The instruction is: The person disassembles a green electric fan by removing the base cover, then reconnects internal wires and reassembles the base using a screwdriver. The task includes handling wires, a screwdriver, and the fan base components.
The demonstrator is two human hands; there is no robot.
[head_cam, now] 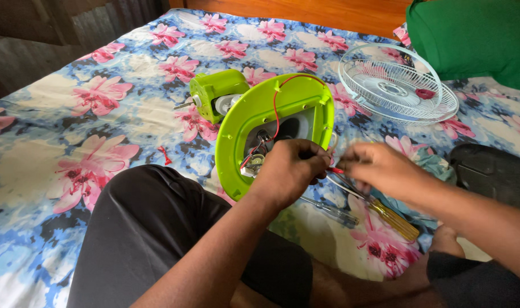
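There are no boxes, packs, labels, signs or screens to see here.

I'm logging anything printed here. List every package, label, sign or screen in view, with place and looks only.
None in view: no package, label, sign or screen. Only the green fan housing, the white fan grille, screwdrivers and the flowered bedsheet near the left hand and right hand.
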